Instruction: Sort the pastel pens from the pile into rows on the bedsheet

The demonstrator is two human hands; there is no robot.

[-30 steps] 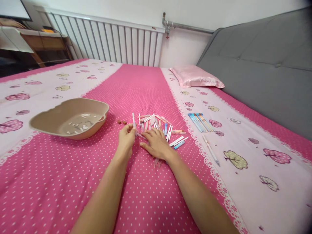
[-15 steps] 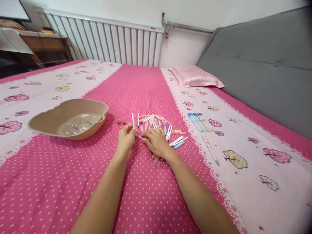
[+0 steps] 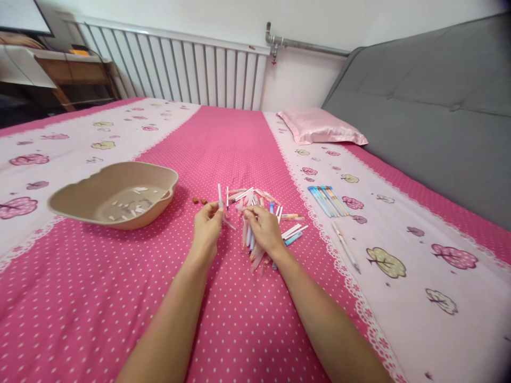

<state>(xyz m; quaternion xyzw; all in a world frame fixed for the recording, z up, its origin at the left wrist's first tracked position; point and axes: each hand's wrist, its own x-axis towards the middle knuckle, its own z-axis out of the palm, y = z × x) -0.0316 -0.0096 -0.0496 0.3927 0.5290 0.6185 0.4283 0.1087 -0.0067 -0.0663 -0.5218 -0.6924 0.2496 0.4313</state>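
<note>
My left hand (image 3: 208,224) is closed on a pale, translucent pen barrel (image 3: 220,196) that stands upright above its fingertips. To its right, my right hand (image 3: 263,227) is closed in a pinch over a pile of pen parts; what lies between its fingertips is too small to make out. The pile has white refills (image 3: 290,231), pinkish barrels (image 3: 266,196), an orange pen piece (image 3: 290,216) and a blue pen piece (image 3: 294,238). Part of the pile is hidden under my right hand.
A beige basin (image 3: 115,194) with small white pieces in it stands on the left. Two small brown bits (image 3: 199,201) lie beside it. On the right are a row of blue-capped pens (image 3: 328,201) and one single pen (image 3: 345,247). A pink pillow (image 3: 321,126) lies farther back.
My right hand has lifted a little and moved right, from spread over the pile into a pinch. More barrels show beneath it. My left hand stays nearly in place with the pen barrel.
</note>
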